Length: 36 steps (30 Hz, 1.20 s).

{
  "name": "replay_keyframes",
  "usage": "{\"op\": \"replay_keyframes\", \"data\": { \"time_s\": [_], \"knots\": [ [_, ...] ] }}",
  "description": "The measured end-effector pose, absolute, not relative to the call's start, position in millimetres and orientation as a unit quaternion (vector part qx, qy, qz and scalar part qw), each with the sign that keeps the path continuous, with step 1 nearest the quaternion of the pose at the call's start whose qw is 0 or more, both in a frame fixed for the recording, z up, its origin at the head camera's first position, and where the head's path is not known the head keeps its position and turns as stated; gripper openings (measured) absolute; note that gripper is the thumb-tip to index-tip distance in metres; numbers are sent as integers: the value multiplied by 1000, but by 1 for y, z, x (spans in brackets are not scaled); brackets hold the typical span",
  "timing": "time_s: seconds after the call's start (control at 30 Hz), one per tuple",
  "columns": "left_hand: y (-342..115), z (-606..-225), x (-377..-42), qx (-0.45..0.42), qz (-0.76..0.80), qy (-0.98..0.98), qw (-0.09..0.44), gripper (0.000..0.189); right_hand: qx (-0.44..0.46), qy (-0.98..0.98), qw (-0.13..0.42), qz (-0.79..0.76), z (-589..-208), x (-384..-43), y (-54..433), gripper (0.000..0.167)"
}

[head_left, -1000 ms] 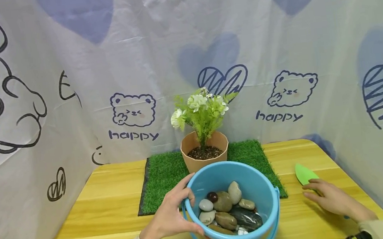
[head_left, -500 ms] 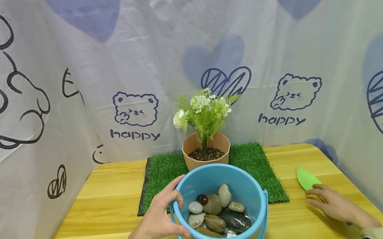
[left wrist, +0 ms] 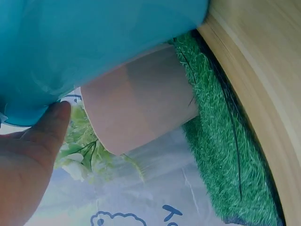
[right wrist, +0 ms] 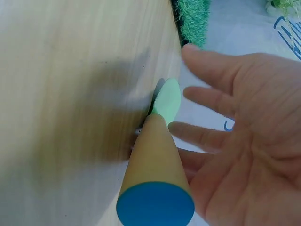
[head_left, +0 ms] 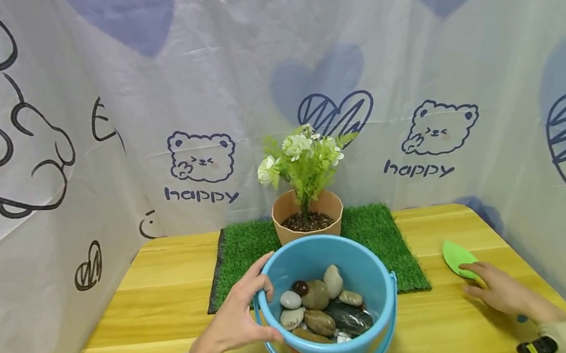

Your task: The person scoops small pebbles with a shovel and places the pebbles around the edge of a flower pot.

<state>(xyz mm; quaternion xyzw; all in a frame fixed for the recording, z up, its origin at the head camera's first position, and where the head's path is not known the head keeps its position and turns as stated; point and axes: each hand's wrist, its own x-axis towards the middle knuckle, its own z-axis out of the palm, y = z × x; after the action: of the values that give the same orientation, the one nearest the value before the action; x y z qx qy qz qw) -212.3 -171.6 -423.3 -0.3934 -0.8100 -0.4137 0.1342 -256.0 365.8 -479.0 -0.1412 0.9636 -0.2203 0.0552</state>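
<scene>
Holding, head view: my left hand [head_left: 238,319] grips the left rim of a round blue plastic bucket [head_left: 317,253] of smooth stones [head_left: 312,295], in front of a tan flowerpot [head_left: 289,233].
Right side, head view: my right hand [head_left: 502,288] lies loosely by a green-bladed, yellow-handled trowel [head_left: 457,259] on the yellow wooden table [head_left: 156,305].
Left wrist view: I see one digit at the blue wall, the rest hidden.
Right wrist view: fingers spread beside the blue-ended handle; touch I cannot tell.

Bucket [head_left: 317,256] in head, left-wrist views
</scene>
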Motion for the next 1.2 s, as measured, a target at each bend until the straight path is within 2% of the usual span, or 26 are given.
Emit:
{"op": "replay_keyframes", "data": {
  "time_s": [0.2,0.4,0.57,0.67,0.97,1.2],
  "knots": [
    [-166,-417,-206,-308,-438,-839,91,31,-145,972,42,-178,-480,-256,367,62],
    [-153,-411,-205,-251,-472,-836,125,57,-158,973,37,-163,-482,-257,362,60],
    [-146,-405,-208,-217,-530,-816,76,68,-149,973,53,-166,-481,-258,365,59],
    [-140,-402,-212,-197,-553,-808,50,68,-149,974,49,-161,-483,-256,369,57],
    [-136,-399,-224,-169,-564,-808,19,70,-161,977,20,-139,-489,-256,375,48],
    [-138,-400,-224,-174,-566,-806,7,71,-170,976,17,-137,-491,-254,382,54]
  ]
}}
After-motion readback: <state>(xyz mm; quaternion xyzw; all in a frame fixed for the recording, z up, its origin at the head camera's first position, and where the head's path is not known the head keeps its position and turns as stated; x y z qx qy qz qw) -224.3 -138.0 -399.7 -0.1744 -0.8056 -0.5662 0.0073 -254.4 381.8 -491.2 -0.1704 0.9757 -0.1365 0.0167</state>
